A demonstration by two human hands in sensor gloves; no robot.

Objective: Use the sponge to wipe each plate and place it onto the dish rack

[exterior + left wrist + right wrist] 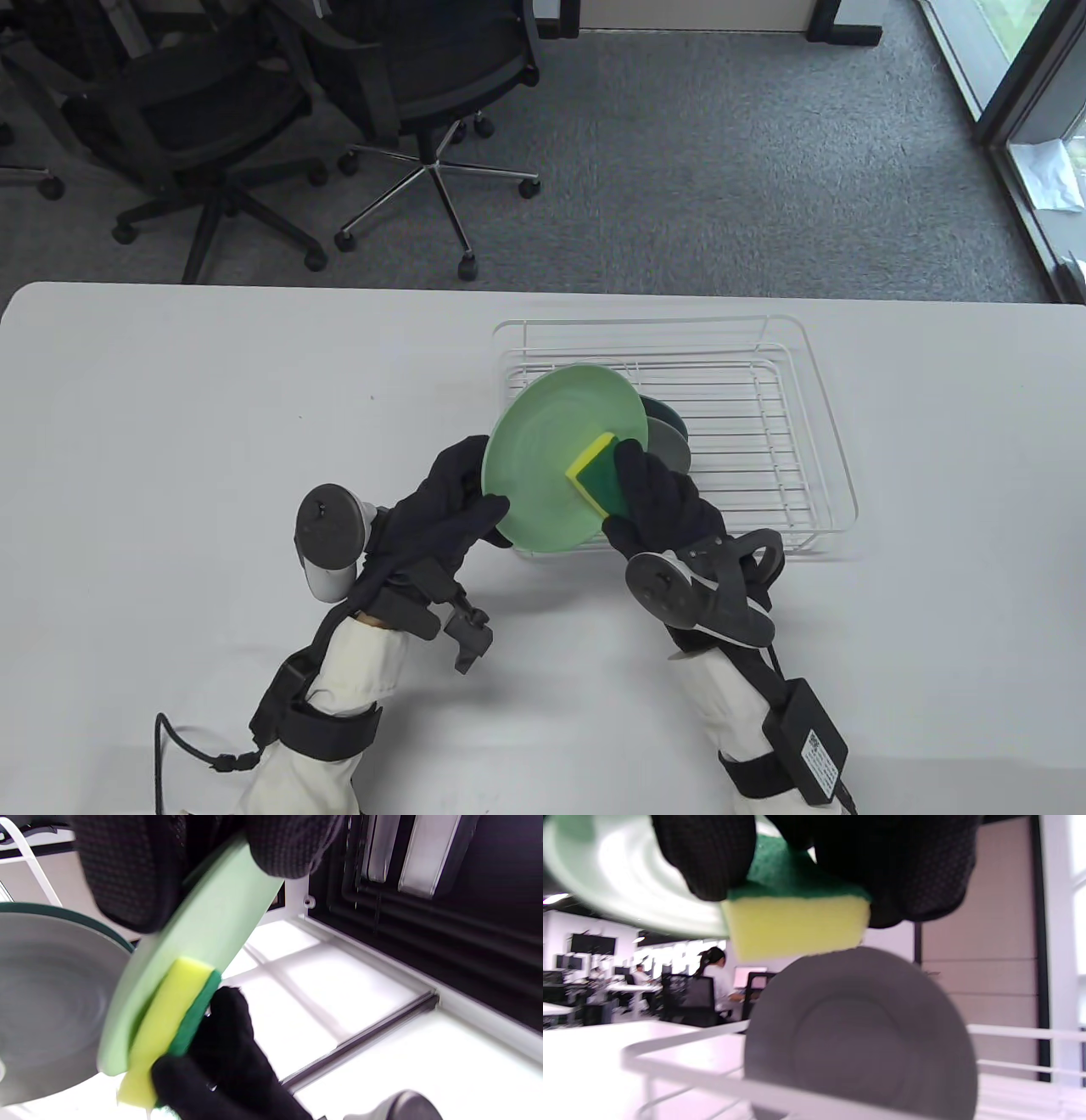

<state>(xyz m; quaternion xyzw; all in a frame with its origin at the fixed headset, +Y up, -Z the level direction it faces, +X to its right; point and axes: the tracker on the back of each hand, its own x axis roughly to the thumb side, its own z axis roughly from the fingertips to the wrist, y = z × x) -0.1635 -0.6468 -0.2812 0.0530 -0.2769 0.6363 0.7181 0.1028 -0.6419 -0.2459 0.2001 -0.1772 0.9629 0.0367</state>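
Fingers of the right hand point(662, 501) pinch the sponge point(598, 475) against the tilted green plate point(556, 450), whose near-left rim the left hand point(454, 509) grips, probably just beside the rack point(814, 407).

The plate point(556, 454) in the hands is pale mint green. The sponge point(594, 475) is yellow foam with a dark green scouring layer. Both gloves point(666, 505) are black knit with a fine dotted texture. In the white wire dish rack point(814, 382) stand a grey plate point(861, 1035) and a dark green one point(666, 413). The tabletop point(170, 407) is white, the sleeves point(361, 671) cream, the carpet point(721, 170) speckled grey.
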